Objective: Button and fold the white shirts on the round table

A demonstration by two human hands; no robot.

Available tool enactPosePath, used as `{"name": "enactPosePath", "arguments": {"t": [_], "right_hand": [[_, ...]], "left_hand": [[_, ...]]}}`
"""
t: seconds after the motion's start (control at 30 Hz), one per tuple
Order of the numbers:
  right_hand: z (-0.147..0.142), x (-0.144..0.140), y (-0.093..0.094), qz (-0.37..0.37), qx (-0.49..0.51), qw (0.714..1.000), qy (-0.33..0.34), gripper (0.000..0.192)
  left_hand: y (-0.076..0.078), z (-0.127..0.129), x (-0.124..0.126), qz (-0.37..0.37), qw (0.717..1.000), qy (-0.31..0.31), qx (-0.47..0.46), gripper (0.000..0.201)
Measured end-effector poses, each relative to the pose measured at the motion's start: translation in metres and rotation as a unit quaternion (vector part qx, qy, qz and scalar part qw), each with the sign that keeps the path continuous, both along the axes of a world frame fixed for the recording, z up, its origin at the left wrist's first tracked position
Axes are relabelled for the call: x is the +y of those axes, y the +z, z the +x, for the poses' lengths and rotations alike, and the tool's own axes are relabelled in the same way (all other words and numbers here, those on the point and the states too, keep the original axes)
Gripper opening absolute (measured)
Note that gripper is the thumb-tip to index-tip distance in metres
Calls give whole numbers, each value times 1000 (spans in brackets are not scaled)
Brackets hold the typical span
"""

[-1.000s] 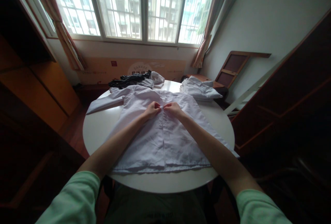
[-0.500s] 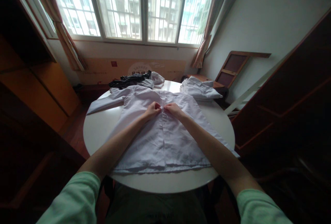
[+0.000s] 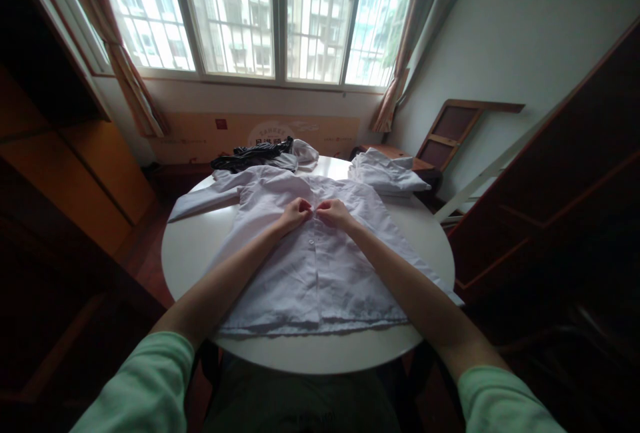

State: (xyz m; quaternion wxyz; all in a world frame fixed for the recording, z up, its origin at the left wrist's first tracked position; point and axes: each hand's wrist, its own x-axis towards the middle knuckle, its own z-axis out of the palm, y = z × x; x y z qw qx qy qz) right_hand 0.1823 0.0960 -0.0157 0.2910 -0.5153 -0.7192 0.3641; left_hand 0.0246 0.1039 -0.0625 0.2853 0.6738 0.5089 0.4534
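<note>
Both hands, left hand [image 3: 296,212] and right hand [image 3: 334,211], stay pinched on the white shirt [image 3: 320,266] placket.

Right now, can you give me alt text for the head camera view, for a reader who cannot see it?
Both hands, left hand and right hand, pinch the button placket of a white cotton shirt spread flat on a round white table. A folded white garment and a dark striped cloth lie at the table's far edge, below a barred window.
</note>
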Motion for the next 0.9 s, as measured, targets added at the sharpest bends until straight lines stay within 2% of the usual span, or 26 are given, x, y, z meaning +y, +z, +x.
{"name": "enactPosePath", "arguments": {"t": [0.7, 0.9], "right_hand": [[1, -1, 1, 39, -66, 997, 17, 18], [1, 1, 2, 104, -156, 982, 36, 21]], "left_hand": [[-12, -3, 9, 17, 1000, -19, -2, 7], [-8, -2, 8, 13, 1000, -26, 3, 7]]}}
